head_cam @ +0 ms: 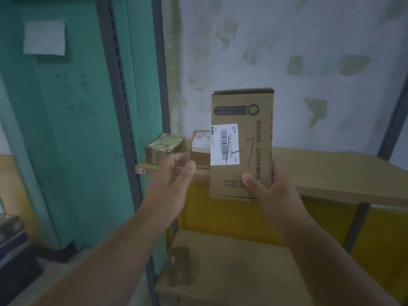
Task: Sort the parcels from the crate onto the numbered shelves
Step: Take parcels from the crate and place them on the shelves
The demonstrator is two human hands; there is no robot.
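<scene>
A flat brown cardboard parcel [241, 120] stands upright in front of me, with a white barcode label and a handwritten "7" on its face. My right hand [269, 184] grips its lower end, thumb across the front and fingers behind the right edge. My left hand [174, 171] hovers just left of the parcel, fingers loosely spread, touching nothing. Behind the parcel runs a wooden shelf [331, 168] whose left corner carries a small tag reading "1-6" [140, 171].
Two small taped parcels [164, 147] [200, 149] sit at the left end of the upper shelf. Another small parcel [180, 267] lies on the lower shelf [242, 272]. Slotted grey metal uprights [123, 107] stand at left beside a teal wall; a white wall is behind.
</scene>
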